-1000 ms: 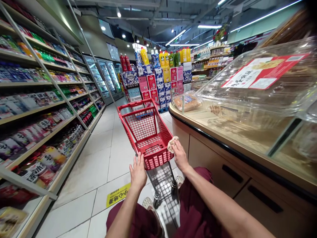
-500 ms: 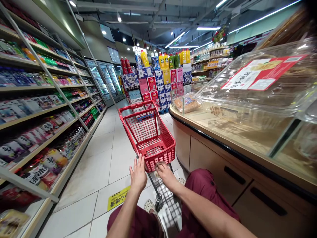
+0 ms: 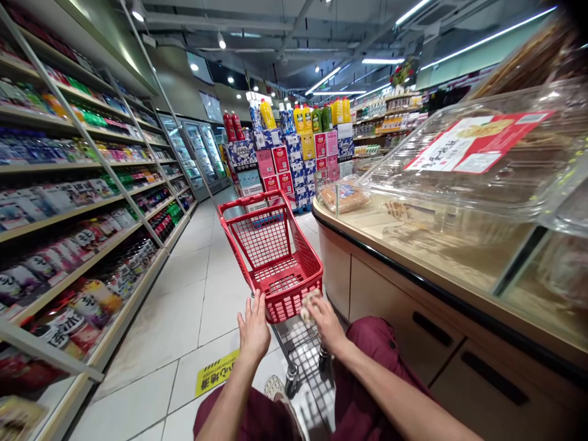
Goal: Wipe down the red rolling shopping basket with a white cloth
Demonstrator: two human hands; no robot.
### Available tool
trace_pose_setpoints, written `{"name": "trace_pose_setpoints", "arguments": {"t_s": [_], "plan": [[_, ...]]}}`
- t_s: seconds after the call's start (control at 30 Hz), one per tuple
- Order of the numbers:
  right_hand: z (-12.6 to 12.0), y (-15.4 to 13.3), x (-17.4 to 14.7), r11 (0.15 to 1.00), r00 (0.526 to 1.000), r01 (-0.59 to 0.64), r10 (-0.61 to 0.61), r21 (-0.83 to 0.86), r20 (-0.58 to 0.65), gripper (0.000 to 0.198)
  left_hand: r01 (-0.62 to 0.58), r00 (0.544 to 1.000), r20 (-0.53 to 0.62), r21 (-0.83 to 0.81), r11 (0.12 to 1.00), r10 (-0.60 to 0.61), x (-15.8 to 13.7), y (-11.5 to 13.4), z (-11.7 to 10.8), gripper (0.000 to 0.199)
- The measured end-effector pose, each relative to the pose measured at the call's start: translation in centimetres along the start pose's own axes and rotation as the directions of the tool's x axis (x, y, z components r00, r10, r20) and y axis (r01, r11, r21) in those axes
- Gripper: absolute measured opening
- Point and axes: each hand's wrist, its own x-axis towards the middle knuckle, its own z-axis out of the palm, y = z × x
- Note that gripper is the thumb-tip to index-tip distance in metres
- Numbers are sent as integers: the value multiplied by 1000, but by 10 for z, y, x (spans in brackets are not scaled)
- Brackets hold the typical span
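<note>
A red plastic shopping cart (image 3: 294,304) stands in front of me, its mesh basket holding nothing that I can see. My left hand (image 3: 254,331) is open, fingers spread, with the fingertips at the basket's lower left corner; whether they touch it I cannot tell. My right hand (image 3: 327,323) is closed on a small crumpled beige cloth (image 3: 309,305) at the front right corner of the basket. Below the basket are a metal lower rack (image 3: 305,349) and black caster wheels (image 3: 293,383).
Shelves of drinks (image 3: 92,239) line the left. A wooden counter (image 3: 390,294) with packaged food in clear plastic boxes (image 3: 478,147) stands close on the right. Stacked cartons (image 3: 294,159) topped with bottles are behind the cart. A yellow floor sticker (image 3: 215,372) lies left of my legs.
My right hand has moved right along the basket's front, to its right corner, and the beige cloth now shows more clearly. My left hand stays near the left corner.
</note>
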Motion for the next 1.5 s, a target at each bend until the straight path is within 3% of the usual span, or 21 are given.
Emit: {"name": "trace_pose_setpoints", "arguments": {"t_s": [0.13, 0.33, 0.53, 0.7, 0.93, 1.13, 1.33, 1.5], "plan": [[-9, 7, 28, 1000, 996, -13, 14, 9, -91, 45, 12, 1000, -2, 1, 1000, -12, 0, 2, 0, 82], [2, 8, 4, 1000, 996, -21, 22, -20, 84, 37, 1, 1000, 12, 18, 1000, -1, -1, 0, -1, 82], [-11, 23, 31, 998, 992, -38, 44, 49, -117, 42, 14, 1000, 1, 8, 1000, -14, -1, 2, 0, 81], [-6, 32, 14, 998, 998, -61, 61, 5, 10, 40, 9, 1000, 8, 4, 1000, -9, -2, 0, -2, 84], [-24, 38, 43, 997, 980, -68, 73, 35, -187, 35, 9, 1000, 0, 12, 1000, -9, -2, 3, -1, 82], [-9, 39, 9, 990, 994, -101, 104, 98, -26, 37, 8, 1000, 8, 16, 1000, -8, -3, 2, -4, 83], [-22, 38, 40, 988, 962, -86, 117, 132, -248, 37, 8, 1000, -2, 14, 1000, -8, -2, 3, -2, 84], [-3, 36, 12, 992, 989, -94, 102, 79, -104, 46, 16, 1000, -2, 4, 1000, -16, -2, 2, -1, 83]]}}
